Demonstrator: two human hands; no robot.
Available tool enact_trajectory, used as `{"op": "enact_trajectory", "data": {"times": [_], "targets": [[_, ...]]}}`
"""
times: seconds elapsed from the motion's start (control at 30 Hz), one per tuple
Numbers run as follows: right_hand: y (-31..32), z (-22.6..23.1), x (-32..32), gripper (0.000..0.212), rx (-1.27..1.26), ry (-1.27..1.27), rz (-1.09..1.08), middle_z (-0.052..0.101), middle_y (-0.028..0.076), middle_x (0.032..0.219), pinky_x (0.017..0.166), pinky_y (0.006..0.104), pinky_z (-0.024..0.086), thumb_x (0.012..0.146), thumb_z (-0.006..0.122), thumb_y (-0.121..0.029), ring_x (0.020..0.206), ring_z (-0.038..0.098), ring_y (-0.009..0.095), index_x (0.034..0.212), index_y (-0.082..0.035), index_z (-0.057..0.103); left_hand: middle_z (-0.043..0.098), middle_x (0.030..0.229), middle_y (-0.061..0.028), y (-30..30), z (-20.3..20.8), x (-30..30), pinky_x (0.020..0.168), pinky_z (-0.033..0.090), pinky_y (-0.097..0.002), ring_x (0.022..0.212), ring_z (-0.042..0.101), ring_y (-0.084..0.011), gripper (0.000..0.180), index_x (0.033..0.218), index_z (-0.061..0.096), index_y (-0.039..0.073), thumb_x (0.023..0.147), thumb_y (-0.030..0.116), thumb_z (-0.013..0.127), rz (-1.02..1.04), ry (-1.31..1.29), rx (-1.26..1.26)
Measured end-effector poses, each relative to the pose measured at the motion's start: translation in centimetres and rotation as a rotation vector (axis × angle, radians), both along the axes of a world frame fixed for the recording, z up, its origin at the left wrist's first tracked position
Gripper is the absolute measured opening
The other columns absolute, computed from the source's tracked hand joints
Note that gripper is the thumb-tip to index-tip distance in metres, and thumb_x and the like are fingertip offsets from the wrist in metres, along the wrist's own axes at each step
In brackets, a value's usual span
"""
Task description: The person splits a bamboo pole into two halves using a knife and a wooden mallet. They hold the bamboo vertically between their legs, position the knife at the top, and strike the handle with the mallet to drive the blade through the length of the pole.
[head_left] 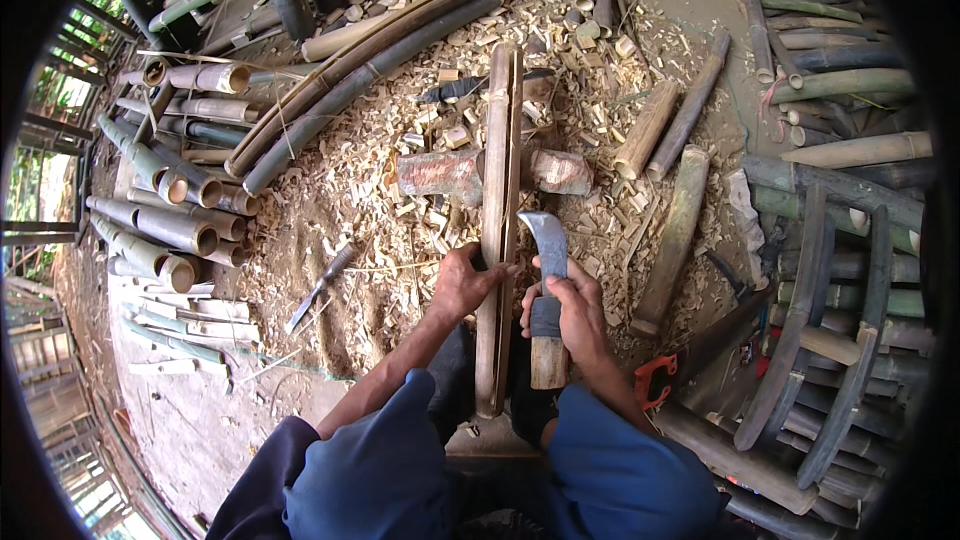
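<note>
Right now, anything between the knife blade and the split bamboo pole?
Nothing visible. The right hand grips the knife, its blade right beside the bamboo pole. The left hand holds the pole from the other side. The log lies under the pole, farther up.

Dirt floor [200,420]: wood chips [380,190], bamboo poles [160,230].

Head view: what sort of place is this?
Likely an open-sided bamboo workshop: stacked bamboo poles, chips covering the ground, and a split bamboo strip steadied by the left hand beside the right hand's knife.
</note>
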State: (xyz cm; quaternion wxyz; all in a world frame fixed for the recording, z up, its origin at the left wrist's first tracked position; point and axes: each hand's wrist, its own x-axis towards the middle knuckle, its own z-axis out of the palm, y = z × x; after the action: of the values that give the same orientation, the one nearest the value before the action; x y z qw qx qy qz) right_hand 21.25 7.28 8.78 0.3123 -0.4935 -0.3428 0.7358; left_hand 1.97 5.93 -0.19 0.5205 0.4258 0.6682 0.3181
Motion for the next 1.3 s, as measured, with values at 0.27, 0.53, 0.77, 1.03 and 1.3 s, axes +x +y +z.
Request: {"op": "enact_trajectory", "data": {"times": [0.27,0.53,0.77,1.03,1.3], "targets": [[0.1,-1.3,-0.4,0.036,-0.112,0.051,-0.002,0.067,0.014,0.078,0.05,0.0355,0.058,0.103,0.047,-0.014,0.056,0.067,0.022,0.134,0.003,0.052,0.076,0.09,-0.0215,0.2,-0.4,0.4,0.076,0.059,-0.0414,0.08,0.075,-0.0278,0.047,0.104,0.072,-0.007,0.083,0.033,0.086,-0.005,0.046,-0.014],[6.8,-4.6,-2.6,0.038,0.138,0.089,-0.024,0.067,0.015,0.073,0.045,0.0379,0.058,0.099,0.05,-0.016,0.052,0.066,0.025,0.131,0.004,0.055,0.075,0.09,-0.0216,0.3,-0.5,0.5,0.079,0.057,-0.0404,0.08,0.074,-0.0289,0.049,0.105,0.072,-0.004,0.082,0.036,0.086,-0.048,0.116,0.03],[7.6,-3.9,-3.2,0.035,0.041,0.068,-0.021,0.069,0.019,0.074,0.044,0.0403,0.059,0.096,0.049,-0.012,0.052,0.068,0.026,0.126,0.004,0.057,0.075,0.088,-0.0169,0.5,-0.4,-0.1,0.073,0.055,-0.039,0.076,0.069,-0.0209,0.045,0.11,0.071,-0.004,0.085,0.032,0.083,-0.076,0.171,0.023],[16.2,-2.4,-5.0,0.036,0.203,-0.011,-0.046,0.069,0.019,0.074,0.044,0.0412,0.06,0.095,0.048,-0.012,0.053,0.068,0.027,0.123,0.009,0.056,0.077,0.089,-0.0145,0.6,0.2,-0.3,0.073,0.056,-0.0372,0.08,0.072,-0.0174,0.044,0.112,0.071,-0.004,0.089,0.032,0.082,-0.129,0.036,-0.019],[16.5,-2.7,-5.7,0.034,0.207,-0.035,-0.022,0.069,0.018,0.075,0.046,0.0395,0.06,0.098,0.046,-0.011,0.055,0.068,0.025,0.125,0.006,0.057,0.077,0.092,-0.0164,0.0,-0.3,-0.7,0.077,0.058,-0.0377,0.083,0.074,-0.0199,0.044,0.111,0.071,-0.004,0.087,0.032,0.083,-0.111,0.045,0.0]]}}
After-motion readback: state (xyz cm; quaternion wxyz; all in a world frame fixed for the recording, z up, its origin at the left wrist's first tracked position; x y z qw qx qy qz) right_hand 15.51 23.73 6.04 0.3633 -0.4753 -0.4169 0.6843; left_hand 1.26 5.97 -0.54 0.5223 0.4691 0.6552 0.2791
